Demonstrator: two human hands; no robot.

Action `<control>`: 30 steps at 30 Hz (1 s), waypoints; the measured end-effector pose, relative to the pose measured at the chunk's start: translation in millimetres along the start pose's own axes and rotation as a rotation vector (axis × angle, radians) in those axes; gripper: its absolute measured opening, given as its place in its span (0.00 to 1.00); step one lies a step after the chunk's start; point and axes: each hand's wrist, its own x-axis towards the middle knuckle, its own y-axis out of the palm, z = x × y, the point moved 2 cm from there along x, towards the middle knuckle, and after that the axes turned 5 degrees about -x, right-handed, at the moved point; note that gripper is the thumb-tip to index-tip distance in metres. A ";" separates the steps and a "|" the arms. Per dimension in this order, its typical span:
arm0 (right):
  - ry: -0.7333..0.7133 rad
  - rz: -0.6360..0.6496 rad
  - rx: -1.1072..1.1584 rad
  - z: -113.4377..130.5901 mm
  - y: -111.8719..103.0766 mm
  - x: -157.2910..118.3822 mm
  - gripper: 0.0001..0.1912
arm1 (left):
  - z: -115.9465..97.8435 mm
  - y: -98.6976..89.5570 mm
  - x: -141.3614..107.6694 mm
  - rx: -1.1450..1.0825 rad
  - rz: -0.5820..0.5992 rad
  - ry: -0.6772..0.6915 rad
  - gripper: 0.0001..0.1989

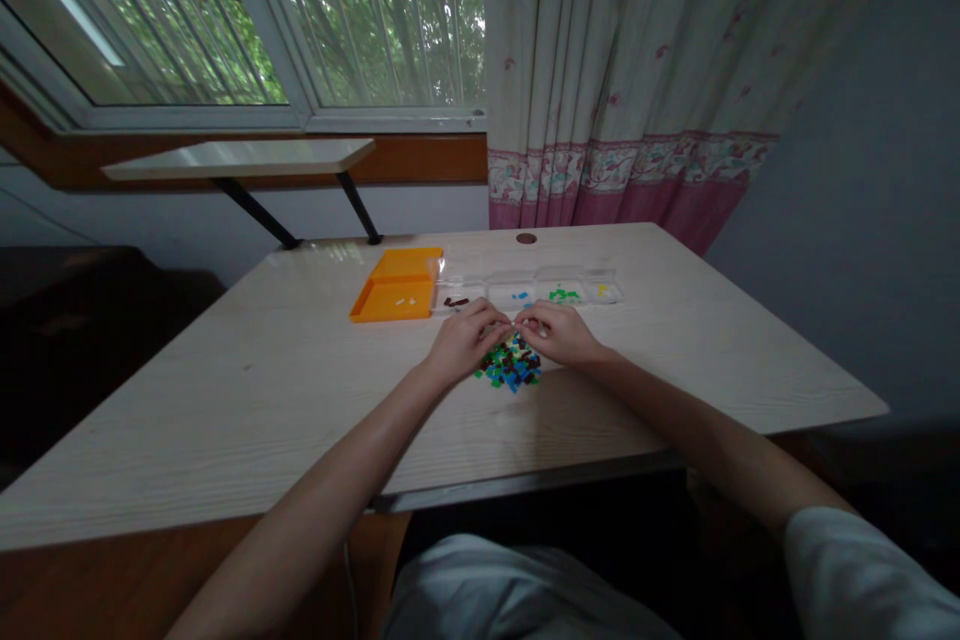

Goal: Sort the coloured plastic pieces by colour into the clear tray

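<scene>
Coloured pieces (514,372) lie heaped on the near side of the clear tray (499,293).

From my remote seat I see the left hand (466,335) and right hand (564,332) with fingertips bunched close, just nearer than the tray; whether they pinch a piece, I cannot tell. I judge this as single-piece handling, calling next for a light, exact grip.

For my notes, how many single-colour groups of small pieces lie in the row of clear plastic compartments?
4, in the compartments from left to right: dark brown pieces, blue pieces, green pieces, yellow pieces. The left hand and right hand may hide others.
</scene>
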 end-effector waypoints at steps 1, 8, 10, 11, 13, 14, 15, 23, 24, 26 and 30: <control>-0.012 -0.011 -0.001 0.5 -0.5 -0.1 0.07 | -0.3 -0.3 0.0 -0.012 -0.014 0.006 0.09; -0.070 -0.046 -0.017 1.9 0.2 -0.3 0.08 | -0.4 1.6 -0.2 -0.016 -0.066 0.033 0.07; -0.072 -0.043 -0.023 1.8 0.8 -0.2 0.09 | -0.2 2.8 -0.3 -0.011 -0.079 0.035 0.07; -0.075 -0.041 -0.025 1.9 0.8 -0.2 0.09 | -0.2 3.3 -0.3 -0.013 -0.083 0.035 0.07; -0.082 -0.033 -0.025 2.4 -0.2 0.2 0.09 | -0.5 3.6 -0.4 -0.020 -0.092 0.035 0.07; -0.083 -0.022 -0.028 2.3 -1.1 0.4 0.09 | -0.8 3.2 -0.4 -0.023 -0.100 0.036 0.06; -0.081 -0.009 -0.035 1.8 -2.3 0.7 0.09 | -1.2 2.6 -0.5 -0.026 -0.114 0.036 0.06; -0.028 0.206 -0.129 -19.5 -7.7 1.5 0.08 | -7.2 -8.3 -3.1 -0.001 -0.307 0.050 0.06; -0.034 0.250 -0.119 -21.4 -6.4 1.1 0.08 | -7.9 -9.2 -3.6 0.006 -0.333 0.059 0.06; -0.043 0.317 -0.095 -22.8 -3.5 0.2 0.07 | -8.4 -10.0 -4.5 0.012 -0.373 0.071 0.05; -0.046 0.364 -0.089 -19.7 -0.1 -0.6 0.08 | -8.5 -10.5 -5.3 0.009 -0.414 0.093 0.05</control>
